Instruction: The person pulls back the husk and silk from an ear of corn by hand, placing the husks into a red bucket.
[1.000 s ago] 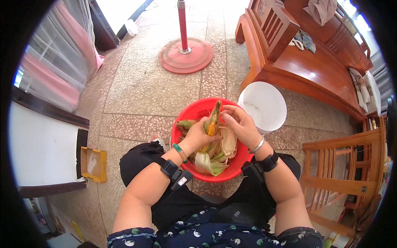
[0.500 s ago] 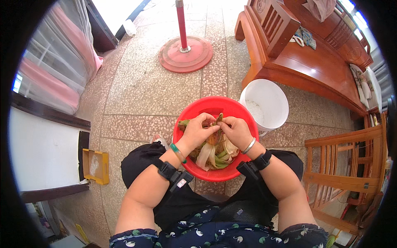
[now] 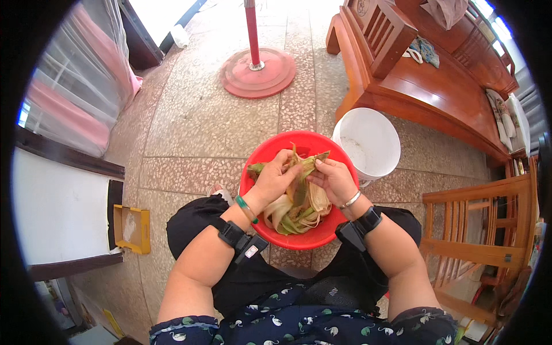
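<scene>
Over a red basin [image 3: 270, 234] between my knees, both my hands are on an ear of corn in its pale green husk [image 3: 310, 165]. My left hand [image 3: 277, 178] is closed around its left side, fingers curled inward. At the right, my right hand [image 3: 335, 179] pinches the husk leaves between thumb and fingers, and they are spread apart. Below the hands, loose green and cream husks [image 3: 296, 221] lie in the basin. Another green husked piece [image 3: 256, 169] shows at the basin's left, partly behind my left hand. The kernels are mostly hidden from view.
A white bucket [image 3: 379, 155] stands right of the basin, with small bits on its bottom. Beyond are a red round-based pole [image 3: 257, 75] and a wooden bench [image 3: 420, 92]. A wooden chair [image 3: 477, 244] stands right; a yellow box [image 3: 132, 230] lies left.
My right hand has turned and moved slightly right and down, its fingers more in view. The husk leaves between my hands have been pulled apart and now spread wider.
</scene>
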The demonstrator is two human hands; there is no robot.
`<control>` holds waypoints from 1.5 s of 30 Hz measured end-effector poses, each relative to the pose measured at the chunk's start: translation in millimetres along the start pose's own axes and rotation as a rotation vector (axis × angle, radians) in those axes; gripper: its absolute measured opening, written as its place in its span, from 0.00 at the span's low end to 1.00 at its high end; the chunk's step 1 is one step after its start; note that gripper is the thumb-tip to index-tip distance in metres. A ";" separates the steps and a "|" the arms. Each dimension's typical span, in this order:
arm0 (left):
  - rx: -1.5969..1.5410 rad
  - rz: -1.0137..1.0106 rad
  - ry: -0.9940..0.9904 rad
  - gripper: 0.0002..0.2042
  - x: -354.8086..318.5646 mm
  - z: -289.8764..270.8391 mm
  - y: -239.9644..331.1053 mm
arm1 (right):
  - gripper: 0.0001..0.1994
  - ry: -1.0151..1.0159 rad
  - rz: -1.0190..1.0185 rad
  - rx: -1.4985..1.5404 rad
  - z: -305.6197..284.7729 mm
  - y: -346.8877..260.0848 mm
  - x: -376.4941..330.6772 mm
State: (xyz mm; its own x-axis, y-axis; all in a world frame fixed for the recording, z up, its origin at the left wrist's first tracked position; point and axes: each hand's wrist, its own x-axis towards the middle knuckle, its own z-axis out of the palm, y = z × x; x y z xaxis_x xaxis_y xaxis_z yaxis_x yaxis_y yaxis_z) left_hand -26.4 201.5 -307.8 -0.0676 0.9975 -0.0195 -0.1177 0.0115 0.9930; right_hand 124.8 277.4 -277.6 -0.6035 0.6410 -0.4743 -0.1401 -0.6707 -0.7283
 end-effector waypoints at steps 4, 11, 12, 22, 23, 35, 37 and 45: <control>-0.029 0.057 0.180 0.09 6.3 4.5 1.2 | 0.10 -0.040 0.125 0.381 -5.5 0.8 4.6; 0.241 0.069 0.070 0.13 -1.7 10.2 4.9 | 0.13 -0.058 0.214 0.494 -2.4 5.6 -1.1; 0.193 0.081 0.089 0.14 -2.0 11.9 7.6 | 0.12 -0.090 0.229 0.533 -1.7 4.6 0.8; -0.126 0.041 0.218 0.08 6.5 10.2 8.2 | 0.11 -0.272 0.187 0.649 6.2 -3.1 -8.0; -0.152 0.055 0.208 0.08 4.8 11.7 7.4 | 0.11 -0.273 0.189 0.649 7.9 -3.6 -6.8; -0.167 0.055 0.589 0.07 6.8 -36.8 30.7 | 0.08 -0.622 -0.169 -0.734 -17.6 2.9 -43.2; -0.151 0.057 0.603 0.07 5.2 -37.5 22.2 | 0.09 -0.602 -0.142 -0.837 -30.0 14.4 -35.4; 0.240 0.099 0.585 0.13 2.4 -21.8 14.5 | 0.11 -0.155 -0.069 -1.015 -56.1 36.6 1.6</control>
State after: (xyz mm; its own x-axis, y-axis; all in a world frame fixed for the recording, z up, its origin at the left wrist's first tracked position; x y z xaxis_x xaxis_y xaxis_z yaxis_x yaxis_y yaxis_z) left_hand -50.0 202.5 -295.9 -0.6041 0.7928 0.0808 0.1374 0.0037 0.9905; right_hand 162.7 274.9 -332.8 -0.7241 0.5624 -0.3992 0.5078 0.0431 -0.8604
